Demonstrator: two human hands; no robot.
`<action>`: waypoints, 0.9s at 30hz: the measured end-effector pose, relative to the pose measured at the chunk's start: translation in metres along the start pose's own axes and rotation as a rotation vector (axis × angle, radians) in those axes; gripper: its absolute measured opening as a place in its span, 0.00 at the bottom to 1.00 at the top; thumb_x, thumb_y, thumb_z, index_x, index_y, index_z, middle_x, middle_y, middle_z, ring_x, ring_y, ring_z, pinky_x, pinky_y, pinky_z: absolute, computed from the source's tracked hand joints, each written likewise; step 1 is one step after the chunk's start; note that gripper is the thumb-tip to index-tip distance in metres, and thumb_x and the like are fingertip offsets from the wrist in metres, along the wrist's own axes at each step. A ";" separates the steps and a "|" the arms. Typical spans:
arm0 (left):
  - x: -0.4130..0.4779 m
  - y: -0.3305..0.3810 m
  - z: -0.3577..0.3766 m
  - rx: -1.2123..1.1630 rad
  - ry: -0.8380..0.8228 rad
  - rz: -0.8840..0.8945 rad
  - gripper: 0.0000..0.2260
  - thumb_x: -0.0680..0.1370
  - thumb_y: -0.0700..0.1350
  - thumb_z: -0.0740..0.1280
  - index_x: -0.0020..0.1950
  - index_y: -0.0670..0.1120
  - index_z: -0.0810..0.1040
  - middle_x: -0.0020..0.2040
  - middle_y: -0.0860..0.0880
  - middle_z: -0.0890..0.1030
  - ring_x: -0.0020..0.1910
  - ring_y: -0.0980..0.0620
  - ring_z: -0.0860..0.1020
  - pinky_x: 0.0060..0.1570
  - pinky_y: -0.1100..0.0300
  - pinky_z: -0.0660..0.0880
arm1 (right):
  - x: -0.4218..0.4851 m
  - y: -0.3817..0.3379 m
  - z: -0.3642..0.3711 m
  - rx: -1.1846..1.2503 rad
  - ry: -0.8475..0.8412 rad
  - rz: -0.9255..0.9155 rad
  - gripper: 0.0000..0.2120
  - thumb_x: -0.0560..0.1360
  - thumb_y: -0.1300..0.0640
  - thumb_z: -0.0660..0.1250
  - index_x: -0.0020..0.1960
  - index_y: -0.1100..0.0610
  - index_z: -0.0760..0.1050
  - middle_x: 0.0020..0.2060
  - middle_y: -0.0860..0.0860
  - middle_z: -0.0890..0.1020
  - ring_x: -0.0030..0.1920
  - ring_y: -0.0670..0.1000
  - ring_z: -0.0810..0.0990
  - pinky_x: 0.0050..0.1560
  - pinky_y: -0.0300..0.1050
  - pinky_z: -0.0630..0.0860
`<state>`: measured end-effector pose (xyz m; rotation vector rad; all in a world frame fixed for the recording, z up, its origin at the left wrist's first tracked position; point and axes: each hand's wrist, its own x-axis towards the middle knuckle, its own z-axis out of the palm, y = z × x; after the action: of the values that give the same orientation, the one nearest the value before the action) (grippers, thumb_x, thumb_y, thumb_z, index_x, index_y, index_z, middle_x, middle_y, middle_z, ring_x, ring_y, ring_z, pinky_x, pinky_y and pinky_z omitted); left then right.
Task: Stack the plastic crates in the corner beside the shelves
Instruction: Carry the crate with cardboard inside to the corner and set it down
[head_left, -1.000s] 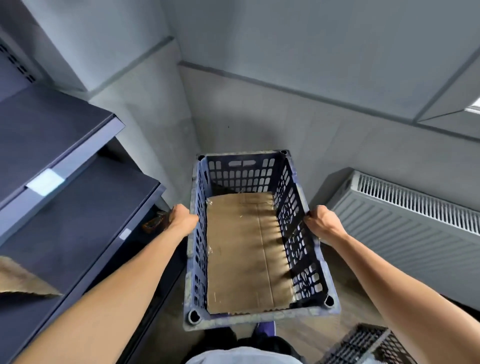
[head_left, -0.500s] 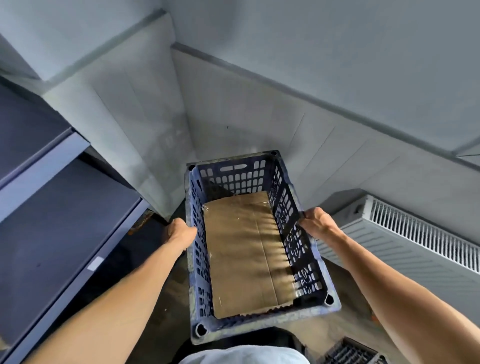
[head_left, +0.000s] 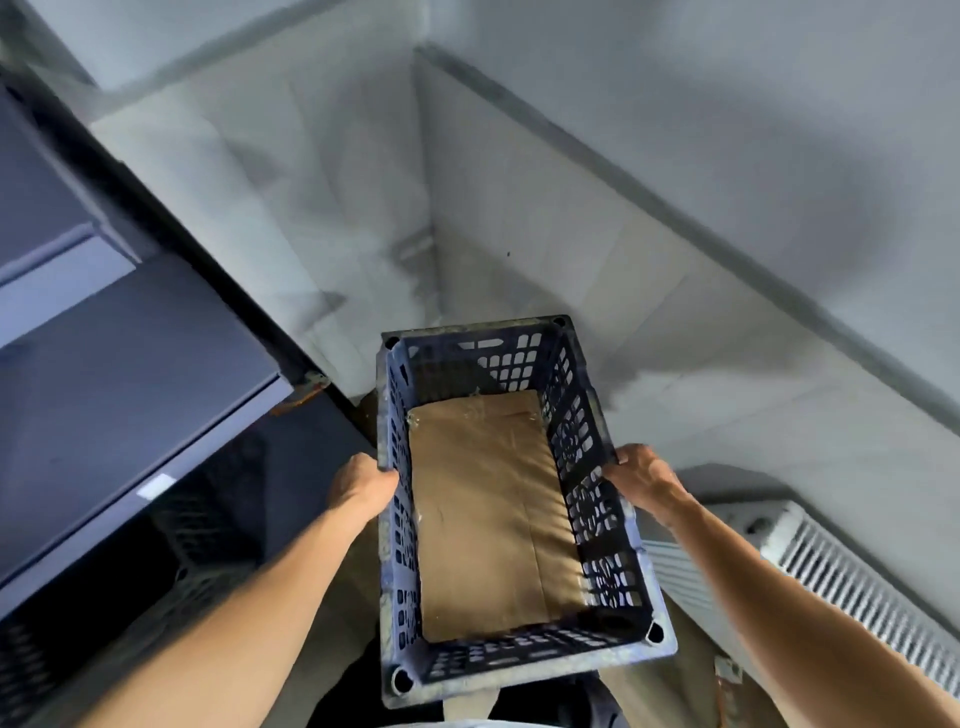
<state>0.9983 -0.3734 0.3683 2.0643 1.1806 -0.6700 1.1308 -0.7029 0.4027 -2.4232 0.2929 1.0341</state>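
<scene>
Two grey walls (head_left: 675, 130) fill the top of the frame. They meet in a corner (head_left: 427, 234) at the top middle. Dark blue shelves (head_left: 104, 364) run down the left side. A white heater (head_left: 857, 587) sits at the lower right.

In the lower middle is the blue plastic crate (head_left: 519, 670). It is up in the air between the shelves and the heater, and its far end points at the corner. It is not set down yet. The floor under it is hidden, so I cannot tell if other crates wait there. A flat brown cardboard sheet (head_left: 488, 519) lies on the bottom of the crate.

The left hand (head_left: 363, 486) grips the top edge of the left long side. The right hand (head_left: 644, 480) grips the right long side the same way.

I think the crate is light (it is full of holes and nearly empty). It looks stiff and tough, so it should not bend or break. The thick top edge is a good place to hold. One hand on each long side, near the middle, should hold it level. The cardboard may slide if the crate tips.
</scene>
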 end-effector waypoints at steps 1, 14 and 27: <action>-0.003 0.002 0.008 -0.033 0.016 -0.022 0.11 0.76 0.49 0.66 0.44 0.41 0.80 0.41 0.43 0.83 0.41 0.42 0.83 0.44 0.48 0.83 | 0.012 0.002 -0.004 -0.015 -0.022 -0.018 0.08 0.77 0.56 0.66 0.55 0.56 0.77 0.46 0.57 0.84 0.48 0.60 0.84 0.51 0.57 0.82; 0.001 0.001 0.128 -0.382 0.111 -0.307 0.10 0.79 0.44 0.67 0.51 0.37 0.81 0.51 0.38 0.83 0.51 0.40 0.82 0.54 0.49 0.80 | 0.131 0.003 -0.006 -0.282 -0.174 -0.263 0.10 0.78 0.57 0.66 0.48 0.62 0.82 0.42 0.61 0.84 0.44 0.60 0.83 0.45 0.50 0.78; 0.117 -0.059 0.257 -0.365 0.083 -0.376 0.10 0.79 0.48 0.64 0.48 0.42 0.80 0.44 0.44 0.84 0.38 0.49 0.80 0.28 0.64 0.67 | 0.289 0.053 0.096 -0.386 -0.196 -0.298 0.13 0.77 0.62 0.65 0.53 0.73 0.76 0.49 0.69 0.82 0.49 0.66 0.82 0.52 0.59 0.79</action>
<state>0.9727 -0.4808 0.1014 1.5951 1.6277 -0.4941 1.2510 -0.7014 0.1186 -2.5595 -0.3566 1.2660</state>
